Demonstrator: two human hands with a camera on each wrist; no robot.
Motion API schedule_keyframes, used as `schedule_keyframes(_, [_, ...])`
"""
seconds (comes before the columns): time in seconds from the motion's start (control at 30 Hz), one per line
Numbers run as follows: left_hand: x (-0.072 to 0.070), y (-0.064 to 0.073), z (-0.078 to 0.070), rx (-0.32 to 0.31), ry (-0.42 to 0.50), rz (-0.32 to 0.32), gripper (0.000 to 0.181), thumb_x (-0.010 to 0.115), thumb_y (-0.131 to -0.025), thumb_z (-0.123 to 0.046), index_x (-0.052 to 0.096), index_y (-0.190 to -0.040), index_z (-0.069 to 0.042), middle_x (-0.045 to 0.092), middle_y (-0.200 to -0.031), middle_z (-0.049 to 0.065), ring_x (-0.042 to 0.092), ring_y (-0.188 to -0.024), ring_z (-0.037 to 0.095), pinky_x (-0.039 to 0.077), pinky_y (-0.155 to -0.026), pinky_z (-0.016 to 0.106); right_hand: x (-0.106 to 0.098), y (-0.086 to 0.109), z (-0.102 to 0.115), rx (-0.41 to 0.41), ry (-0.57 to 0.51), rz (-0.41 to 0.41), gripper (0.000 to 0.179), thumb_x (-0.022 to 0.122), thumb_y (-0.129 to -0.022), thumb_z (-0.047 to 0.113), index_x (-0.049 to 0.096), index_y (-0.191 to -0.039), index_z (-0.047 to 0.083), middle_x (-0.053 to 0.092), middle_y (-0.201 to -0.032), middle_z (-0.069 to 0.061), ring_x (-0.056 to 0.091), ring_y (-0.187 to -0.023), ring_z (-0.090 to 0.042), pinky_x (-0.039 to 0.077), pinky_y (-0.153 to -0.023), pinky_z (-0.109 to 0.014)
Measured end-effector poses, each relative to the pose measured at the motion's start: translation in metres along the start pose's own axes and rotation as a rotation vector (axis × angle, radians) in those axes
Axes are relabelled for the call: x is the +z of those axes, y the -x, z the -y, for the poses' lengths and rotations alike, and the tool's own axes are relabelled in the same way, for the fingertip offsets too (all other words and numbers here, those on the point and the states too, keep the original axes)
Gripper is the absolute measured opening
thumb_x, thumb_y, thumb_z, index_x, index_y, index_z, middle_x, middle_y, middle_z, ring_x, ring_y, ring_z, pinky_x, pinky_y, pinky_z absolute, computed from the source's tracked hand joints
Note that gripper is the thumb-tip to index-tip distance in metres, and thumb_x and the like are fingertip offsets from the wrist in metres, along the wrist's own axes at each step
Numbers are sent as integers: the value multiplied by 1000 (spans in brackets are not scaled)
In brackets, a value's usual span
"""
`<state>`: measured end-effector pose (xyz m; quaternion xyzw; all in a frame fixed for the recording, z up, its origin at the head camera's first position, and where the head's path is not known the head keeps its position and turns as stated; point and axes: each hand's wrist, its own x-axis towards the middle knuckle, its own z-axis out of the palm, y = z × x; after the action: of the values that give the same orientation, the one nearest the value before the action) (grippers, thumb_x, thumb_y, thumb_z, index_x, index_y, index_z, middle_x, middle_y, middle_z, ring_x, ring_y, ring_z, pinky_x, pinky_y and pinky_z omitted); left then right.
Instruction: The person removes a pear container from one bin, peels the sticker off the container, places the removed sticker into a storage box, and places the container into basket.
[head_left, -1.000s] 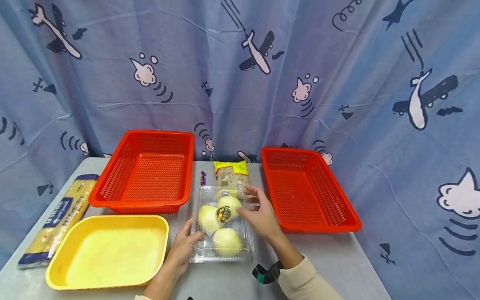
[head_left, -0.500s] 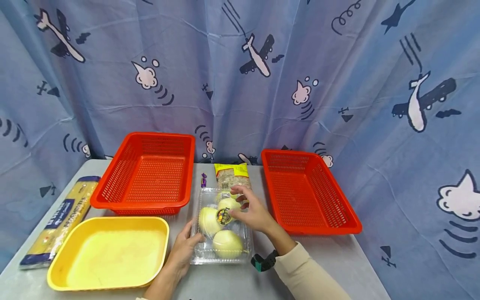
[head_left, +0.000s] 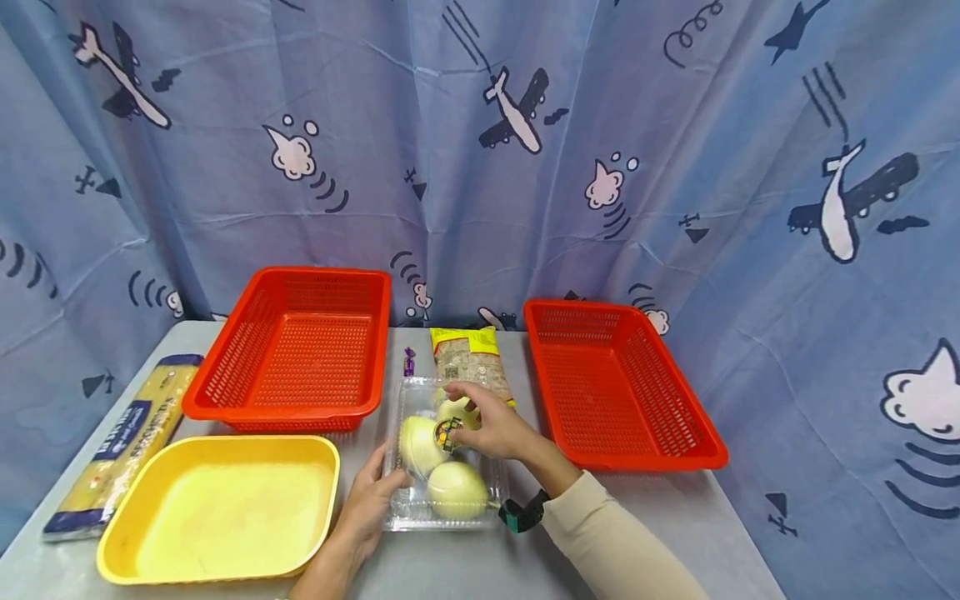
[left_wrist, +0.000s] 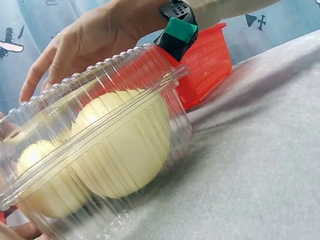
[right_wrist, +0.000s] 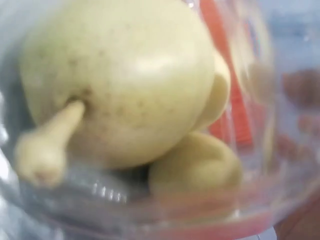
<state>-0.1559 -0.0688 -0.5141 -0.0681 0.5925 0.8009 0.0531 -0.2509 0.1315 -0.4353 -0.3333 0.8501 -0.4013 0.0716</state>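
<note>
Several pale yellow pears (head_left: 457, 490) lie in a clear plastic clamshell box (head_left: 415, 518) with a round dark sticker (head_left: 447, 434) on its lid. My left hand (head_left: 367, 497) grips the box's left side, thumb over the edge. The right hand (head_left: 495, 423) is over the lid's right part, fingers bent loosely and thumb near the sticker. Whether it touches the lid cannot be told. In the left wrist view the right hand (left_wrist: 92, 42) reaches over the ridged box rim. The right wrist view shows a pear (right_wrist: 120, 75) with a thick stem through blurred plastic.
Two red baskets (head_left: 315, 350) (head_left: 622, 383) stand behind, left and right. A yellow tray (head_left: 217, 508) is at the front left, beside a noodle pack (head_left: 123, 442). A yellow-topped bag (head_left: 468, 354) and a purple-wrapped candy (head_left: 409, 362) lie behind the box.
My right hand has moved left across the lid, from the box's right edge toward the sticker. The left hand keeps its grip, and the box stays in place.
</note>
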Motion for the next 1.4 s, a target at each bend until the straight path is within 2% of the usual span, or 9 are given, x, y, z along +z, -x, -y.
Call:
schedule_keyframes(0.13, [1,0,-1,7,-2,2,83,58,-74,3,28,-151,-3,22,-154,22,25,-135,31,20,-108,45,1,-1,-2,-28,97,35,59,74,-81,5,50,-134,1,57,-125,-17,54,-106,-30,45,-90,-45])
schedule_keyframes(0.37, [1,-1,0,21,-10,-12,81,58,-73,4,30,-149,-1,26,-153,21,26,-134,31,17,-109,46,2,-1,1,27,271,81,61,77,-81,13,51,-136,7,60,-121,-10,51,-113,-26,36,-99,-48])
schedule_keyframes(0.53, [2,0,0,15,-21,-15,83,59,-73,3,28,-150,0,21,-154,23,24,-136,34,16,-110,48,2,-1,7,70,355,132,59,77,-82,16,52,-136,10,58,-120,-6,50,-112,-24,39,-96,-48])
schedule_keyframes(0.7, [2,0,1,11,-27,-12,83,58,-73,2,28,-150,0,22,-154,23,26,-134,34,19,-108,47,1,-3,13,98,404,163,55,76,-83,16,55,-134,11,57,-116,-4,52,-106,-22,43,-91,-44])
schedule_keyframes(1.03, [1,0,-2,-4,-29,-5,81,58,-75,1,29,-150,-3,27,-152,22,33,-129,33,32,-100,39,6,-5,19,170,421,123,56,76,-82,21,56,-133,11,55,-111,-6,52,-96,-22,47,-78,-40])
schedule_keyframes(1.23, [1,1,-2,6,-35,-1,81,58,-75,2,27,-151,-1,28,-151,24,32,-129,34,29,-103,42,9,-4,23,127,487,95,53,76,-83,20,59,-132,10,57,-118,-8,52,-107,-28,45,-89,-46])
schedule_keyframes(1.4, [2,1,-2,11,-33,-8,82,58,-75,2,27,-150,-1,27,-152,22,31,-131,32,26,-105,42,12,-2,29,101,568,78,54,76,-82,21,59,-131,8,59,-105,-8,52,-95,-26,43,-84,-42])
